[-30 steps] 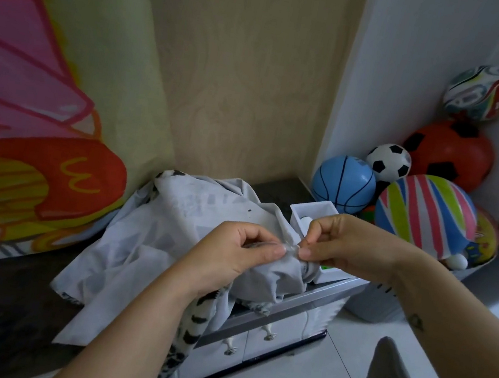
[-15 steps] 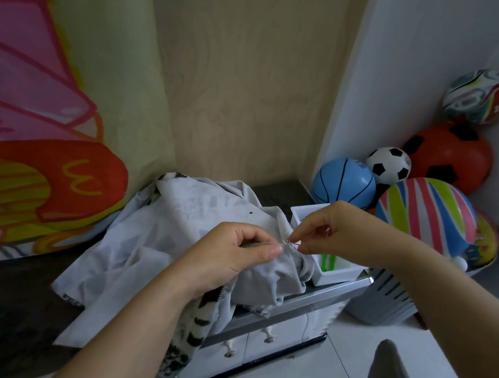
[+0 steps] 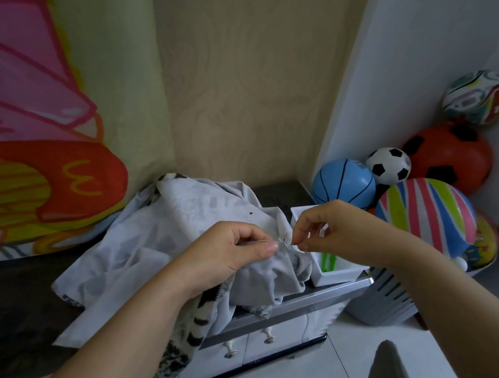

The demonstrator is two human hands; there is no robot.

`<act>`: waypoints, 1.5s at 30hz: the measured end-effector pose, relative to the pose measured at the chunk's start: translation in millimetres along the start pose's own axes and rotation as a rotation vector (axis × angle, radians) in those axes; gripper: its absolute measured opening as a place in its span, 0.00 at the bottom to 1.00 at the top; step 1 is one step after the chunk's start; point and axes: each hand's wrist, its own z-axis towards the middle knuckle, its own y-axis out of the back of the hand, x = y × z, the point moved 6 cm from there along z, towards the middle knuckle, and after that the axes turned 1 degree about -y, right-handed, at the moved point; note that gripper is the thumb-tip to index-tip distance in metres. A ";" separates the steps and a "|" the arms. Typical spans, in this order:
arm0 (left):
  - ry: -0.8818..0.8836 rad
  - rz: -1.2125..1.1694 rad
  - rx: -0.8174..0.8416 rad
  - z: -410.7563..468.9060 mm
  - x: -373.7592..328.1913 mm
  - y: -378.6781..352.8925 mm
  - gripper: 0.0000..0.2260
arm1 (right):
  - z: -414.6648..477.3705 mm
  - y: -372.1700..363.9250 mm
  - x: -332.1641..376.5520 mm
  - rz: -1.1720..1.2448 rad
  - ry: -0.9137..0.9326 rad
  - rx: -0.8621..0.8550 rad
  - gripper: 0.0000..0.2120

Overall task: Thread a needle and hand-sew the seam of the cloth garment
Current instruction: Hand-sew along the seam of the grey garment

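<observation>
— So, what are the fingers doing?

— Left hand (image 3: 232, 248): thumb and forefinger pinched shut on a fold of the grey garment (image 3: 170, 228), right at the seam. Right hand (image 3: 327, 227): fingertips (image 3: 296, 242) closed on something tiny just beside that fold, the needle I judge, too small to make out.

— How will the cloth handle?

— Soft, light, limp; it slumps over the cabinet (image 3: 303, 315) below the hands. Best pinched close to the stitch so the edge stays taut.

— Any change?

— Half a second ago the right fingertips were nearly touching the left thumb; now they sit slightly further away and higher. The white tray (image 3: 339, 273) sits under the right hand.
</observation>
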 end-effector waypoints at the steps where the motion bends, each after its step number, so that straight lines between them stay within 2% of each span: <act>1: 0.002 0.004 -0.001 0.1 0.1 -0.2 0.04 | 0.0 0.1 0.0 -0.001 -0.001 0.002 0.11; 27: 0.023 -0.065 0.062 1.0 -1.3 -7.7 0.04 | 6.3 4.1 13.7 -0.105 0.044 -0.153 0.07; 30: 0.017 -0.125 0.028 2.1 -0.7 -6.0 0.06 | 3.8 3.1 16.8 -0.026 0.052 -0.171 0.09; 34: 0.013 -0.178 -0.100 5.7 2.4 4.0 0.10 | -4.2 2.7 15.5 0.313 0.018 -0.205 0.08; 36: 0.023 -0.175 -0.123 6.8 3.4 6.5 0.10 | -5.5 -1.4 15.8 0.408 0.003 -0.189 0.07; 42: 0.024 -0.196 -0.125 7.8 1.0 3.5 0.10 | -1.6 -4.6 16.7 0.357 -0.016 -0.355 0.03; 45: 0.050 -0.194 -0.146 9.3 3.4 5.6 0.09 | -0.8 -4.7 19.2 0.316 -0.027 -0.362 0.01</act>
